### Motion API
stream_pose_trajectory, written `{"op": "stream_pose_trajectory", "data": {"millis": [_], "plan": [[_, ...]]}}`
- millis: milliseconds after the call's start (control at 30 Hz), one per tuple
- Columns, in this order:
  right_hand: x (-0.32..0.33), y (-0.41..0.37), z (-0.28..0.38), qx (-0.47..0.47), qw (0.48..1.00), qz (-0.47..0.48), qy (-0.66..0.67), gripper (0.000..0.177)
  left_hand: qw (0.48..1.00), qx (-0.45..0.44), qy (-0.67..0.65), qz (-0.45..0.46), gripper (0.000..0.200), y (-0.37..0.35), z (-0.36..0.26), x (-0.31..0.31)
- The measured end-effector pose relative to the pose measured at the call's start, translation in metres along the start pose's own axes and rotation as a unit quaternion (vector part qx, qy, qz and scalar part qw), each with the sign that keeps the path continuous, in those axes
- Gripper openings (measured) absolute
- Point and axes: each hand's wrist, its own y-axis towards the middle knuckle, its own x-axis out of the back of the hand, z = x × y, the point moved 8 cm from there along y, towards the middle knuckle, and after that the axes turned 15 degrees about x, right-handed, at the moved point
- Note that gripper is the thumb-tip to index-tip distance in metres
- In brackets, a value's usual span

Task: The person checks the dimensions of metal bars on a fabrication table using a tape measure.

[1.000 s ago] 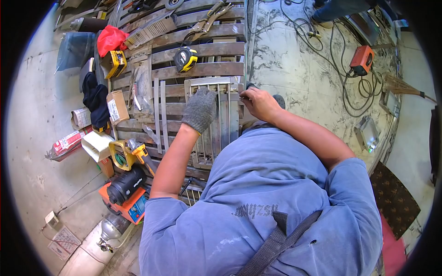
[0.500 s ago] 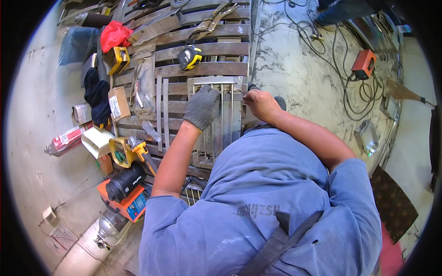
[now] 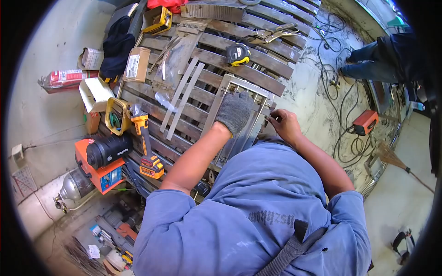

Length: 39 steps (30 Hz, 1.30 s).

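My left hand (image 3: 235, 112), in a grey knitted glove, rests over the bars of a rectangular metal frame (image 3: 226, 83), its fingers curled at the frame's upper end; what they grip is hidden. My bare right hand (image 3: 284, 124) is beside the frame's right edge, thumb and fingertips pinched together; anything between them is too small to make out. The frame lies on a slatted metal bench (image 3: 216, 59). Two flat metal strips (image 3: 185, 102) lie left of it.
A tape measure (image 3: 238, 54) and locking pliers (image 3: 271, 35) lie beyond the frame. An angle grinder (image 3: 143, 138) and an orange machine (image 3: 98, 165) stand at the left. Cables (image 3: 338, 99) and a red box (image 3: 365, 123) are on the right floor. Another person (image 3: 377, 60) stands at the upper right.
The view has turned, so the bench now slants and more of the other person shows. My right hand sits slightly farther from the frame's edge. My left hand stays on the frame.
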Motion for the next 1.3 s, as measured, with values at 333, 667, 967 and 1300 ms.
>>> {"op": "stream_pose_trajectory", "data": {"millis": [333, 667, 967, 1300], "plan": [[-0.002, -0.002, 0.003, 0.029, 0.998, 0.016, -0.044, 0.021, 1.000, 0.018, -0.017, 0.004, 0.017, 0.001, -0.003, 0.023], [-0.005, -0.008, 0.003, 0.034, 0.998, -0.006, -0.052, 0.020, 0.997, 0.050, 0.025, -0.044, 0.018, -0.002, -0.015, 0.020], [-0.004, -0.008, 0.003, 0.050, 0.997, -0.021, -0.062, 0.019, 0.999, 0.041, -0.013, -0.030, 0.018, -0.002, -0.010, 0.020], [-0.005, -0.007, 0.001, 0.058, 0.996, -0.021, -0.057, 0.017, 0.999, 0.044, -0.032, -0.001, 0.036, -0.002, -0.007, 0.011]]}}
